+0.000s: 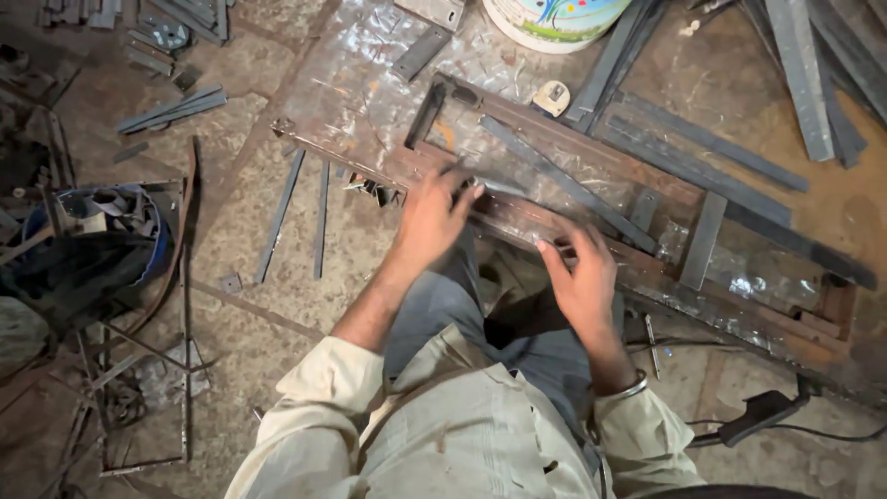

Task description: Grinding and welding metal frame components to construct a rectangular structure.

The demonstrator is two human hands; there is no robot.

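Observation:
I crouch over a rusty rectangular metal frame (554, 139) lying on the floor. My left hand (434, 217) presses its fingers on the near rail of the frame, touching the end of a thin grey flat bar (564, 180) that lies diagonally across the frame. My right hand (582, 277) rests on the same near rail farther right, fingers spread over the metal. Neither hand clearly encloses anything. A short flat metal piece (702, 238) lies across the frame to the right of my right hand.
Long steel strips (804, 74) lie at the upper right. A white bucket (554, 23) stands at the top. A tape measure (552, 97) sits by the frame. Loose strips (277, 217) and scrap (111, 222) lie at the left; a black corded tool (758, 411) lies at the lower right.

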